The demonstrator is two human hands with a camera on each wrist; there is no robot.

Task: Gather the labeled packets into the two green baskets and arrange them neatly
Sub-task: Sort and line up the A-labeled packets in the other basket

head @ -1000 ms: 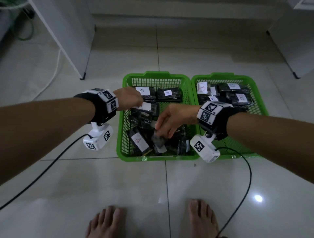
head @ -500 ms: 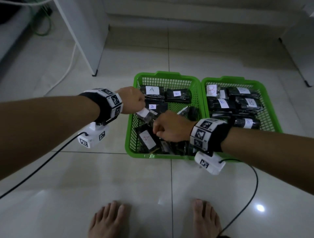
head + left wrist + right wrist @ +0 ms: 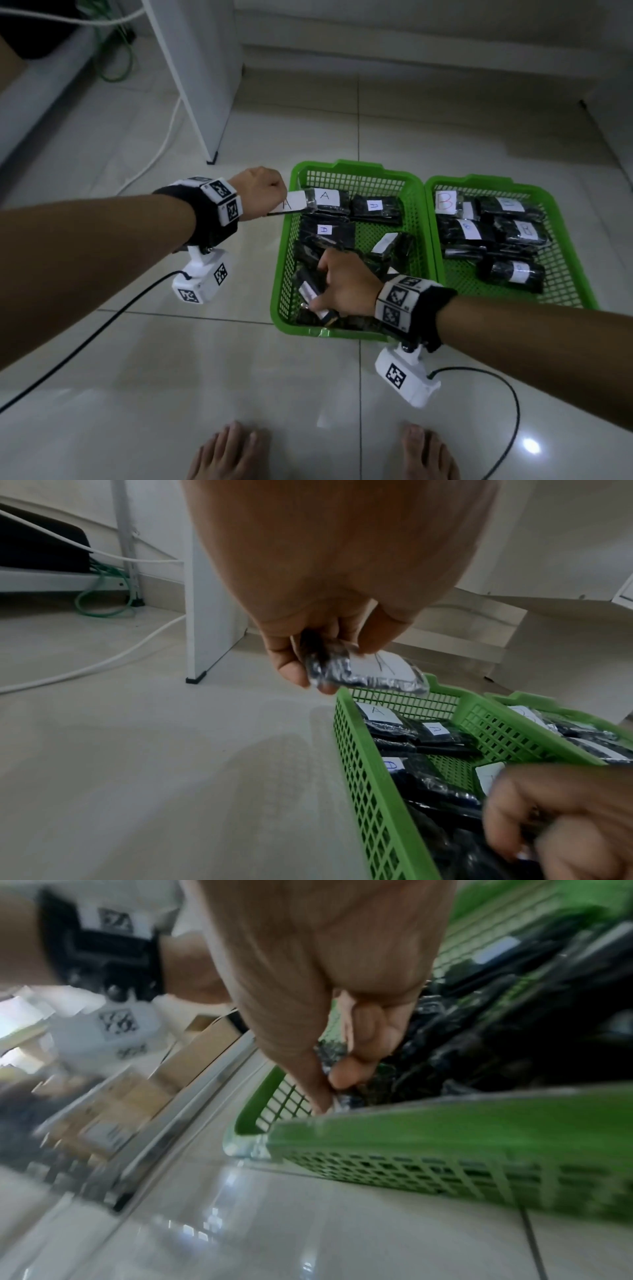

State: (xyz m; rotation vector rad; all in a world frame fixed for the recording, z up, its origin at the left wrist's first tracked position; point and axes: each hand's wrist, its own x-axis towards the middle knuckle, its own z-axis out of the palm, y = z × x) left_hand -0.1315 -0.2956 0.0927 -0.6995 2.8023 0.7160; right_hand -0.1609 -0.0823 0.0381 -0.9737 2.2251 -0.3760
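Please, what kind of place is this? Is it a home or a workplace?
Probably an indoor room in a home or small office; I cannot tell which. The green baskets sit on a glossy tiled floor, the person's bare feet show, and white furniture with loose cables stands nearby.

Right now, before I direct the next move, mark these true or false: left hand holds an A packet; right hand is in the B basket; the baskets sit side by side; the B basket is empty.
1. The left hand holds an A packet. True.
2. The right hand is in the B basket. False: it reaches into the A basket.
3. The baskets sit side by side. True.
4. The B basket is empty. False: it holds several packets.
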